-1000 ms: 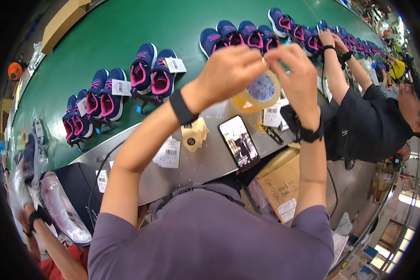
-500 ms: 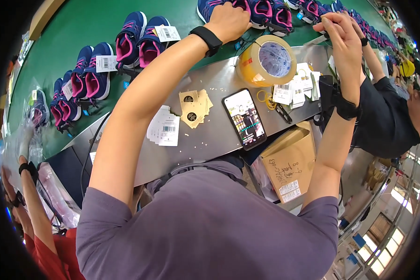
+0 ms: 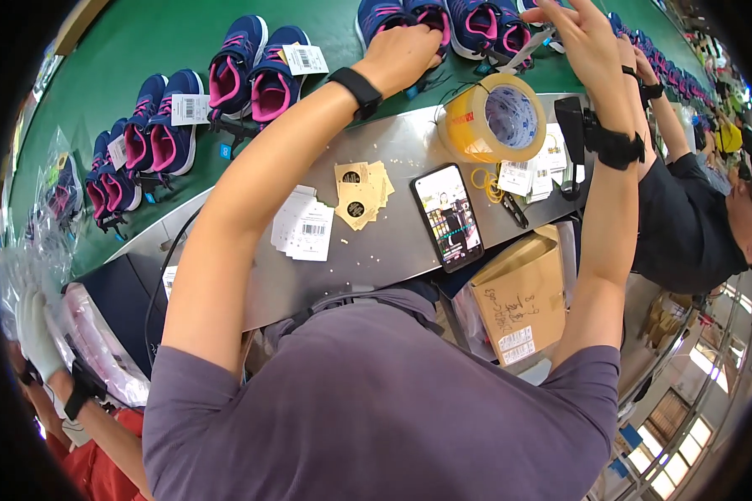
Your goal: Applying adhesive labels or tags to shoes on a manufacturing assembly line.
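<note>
My left hand (image 3: 403, 58) is closed at the heel of a navy sneaker (image 3: 382, 15) with pink laces, at the far edge of the steel strip. Its fingertips are partly hidden. Right of it stands another pair of navy-and-pink sneakers (image 3: 474, 27). My right hand (image 3: 589, 46) is raised beside that pair, pinching a thin white tag (image 3: 528, 52) seen nearly edge-on. A large roll of clear tape (image 3: 468, 125) lies between my forearms. White barcode tags (image 3: 302, 227) and tan cards (image 3: 359, 194) are piled nearer me.
A phone (image 3: 448, 215) with a lit screen lies by yellow rubber bands (image 3: 486, 182) and more white tags (image 3: 551, 163). Tagged sneakers (image 3: 274, 79) line the green table (image 3: 334, 25). An open carton (image 3: 518, 301) sits below. Co-workers flank me, one wearing a white glove (image 3: 38, 330).
My left hand has shifted slightly left and nearer me. My right hand has moved up and left with the tag. At the left, a co-worker's gloved hand has come nearer.
</note>
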The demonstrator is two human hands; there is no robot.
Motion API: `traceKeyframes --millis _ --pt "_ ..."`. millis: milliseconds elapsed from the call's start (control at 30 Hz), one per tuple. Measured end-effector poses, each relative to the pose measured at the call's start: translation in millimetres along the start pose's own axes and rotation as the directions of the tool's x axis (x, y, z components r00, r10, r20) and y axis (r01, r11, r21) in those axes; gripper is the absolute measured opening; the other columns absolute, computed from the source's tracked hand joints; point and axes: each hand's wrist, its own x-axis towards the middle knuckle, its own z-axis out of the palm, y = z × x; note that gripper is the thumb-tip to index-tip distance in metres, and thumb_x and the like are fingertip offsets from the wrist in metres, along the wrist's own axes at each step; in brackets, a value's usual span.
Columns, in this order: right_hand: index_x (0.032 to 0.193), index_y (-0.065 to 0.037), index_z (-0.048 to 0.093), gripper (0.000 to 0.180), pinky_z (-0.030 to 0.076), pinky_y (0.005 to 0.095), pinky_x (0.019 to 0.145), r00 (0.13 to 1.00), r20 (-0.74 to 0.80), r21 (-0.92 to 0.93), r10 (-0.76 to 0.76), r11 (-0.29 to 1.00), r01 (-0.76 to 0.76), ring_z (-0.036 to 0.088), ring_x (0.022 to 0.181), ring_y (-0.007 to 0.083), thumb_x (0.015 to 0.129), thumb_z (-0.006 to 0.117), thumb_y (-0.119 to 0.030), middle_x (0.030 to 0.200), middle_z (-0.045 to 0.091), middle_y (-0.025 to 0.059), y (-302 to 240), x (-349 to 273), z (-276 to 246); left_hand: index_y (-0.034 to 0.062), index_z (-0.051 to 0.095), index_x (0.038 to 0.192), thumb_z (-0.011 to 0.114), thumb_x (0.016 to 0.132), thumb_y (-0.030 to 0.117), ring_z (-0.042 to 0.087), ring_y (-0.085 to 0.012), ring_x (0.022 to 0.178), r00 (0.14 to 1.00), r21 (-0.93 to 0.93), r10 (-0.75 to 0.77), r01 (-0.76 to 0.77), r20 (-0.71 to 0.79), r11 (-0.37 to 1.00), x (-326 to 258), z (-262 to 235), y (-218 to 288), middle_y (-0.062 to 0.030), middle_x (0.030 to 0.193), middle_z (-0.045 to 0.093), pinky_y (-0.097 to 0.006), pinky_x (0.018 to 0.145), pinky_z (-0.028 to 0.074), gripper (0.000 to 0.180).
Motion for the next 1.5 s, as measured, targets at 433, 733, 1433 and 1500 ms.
traceKeyframes --millis 433,733,1433,1500 --pt "0.105 -0.002 0.055 0.024 0.047 0.0299 0.069 0.729 0.614 -0.393 0.302 0.918 -0.05 0.06 0.073 0.0197 0.083 0.045 -0.002 0.076 0.06 0.008 -3 108 138 0.0016 0.065 0.079 0.063 0.08 0.019 0.06 -0.032 0.072 0.971 -0.164 -0.089 0.053 -0.223 0.985 -3 -126 -122 -0.0145 0.078 0.063 -0.039 0.064 0.047 0.018" --pt "0.09 -0.002 0.062 0.016 0.05 0.0331 0.063 0.694 0.621 -0.646 0.364 0.739 0.191 0.066 0.069 0.024 0.079 0.052 -0.007 0.072 0.068 0.0088 -35 192 176 -0.0007 0.07 0.08 0.061 0.071 0.004 0.063 -0.0159 0.055 0.748 -0.287 -0.187 0.455 0.637 0.843 29 -165 -188 -0.0082 0.065 0.066 -0.029 0.051 0.053 0.014" --pt "0.098 -0.006 0.062 0.023 0.049 0.0446 0.072 0.819 0.564 -0.5 0.103 0.833 0.239 0.063 0.081 0.0368 0.081 0.059 -0.022 0.086 0.066 0.0163 5 209 204 0.001 0.069 0.078 0.064 0.073 0.011 0.06 -0.0168 0.056 0.957 -0.326 -0.276 0.288 0.083 0.9 41 -155 -192 -0.0097 0.063 0.063 -0.032 0.053 0.047 0.012" --pt "0.097 0.0 0.056 0.019 0.049 0.0467 0.07 0.903 0.394 -0.495 -0.172 0.788 0.366 0.061 0.077 0.0402 0.084 0.052 -0.013 0.086 0.063 0.0222 7 199 209 0.0015 0.067 0.087 0.064 0.074 0.012 0.062 -0.018 0.063 0.935 -0.119 -0.355 0.353 0.004 0.928 34 -160 -189 -0.0095 0.065 0.063 -0.032 0.058 0.048 0.017"
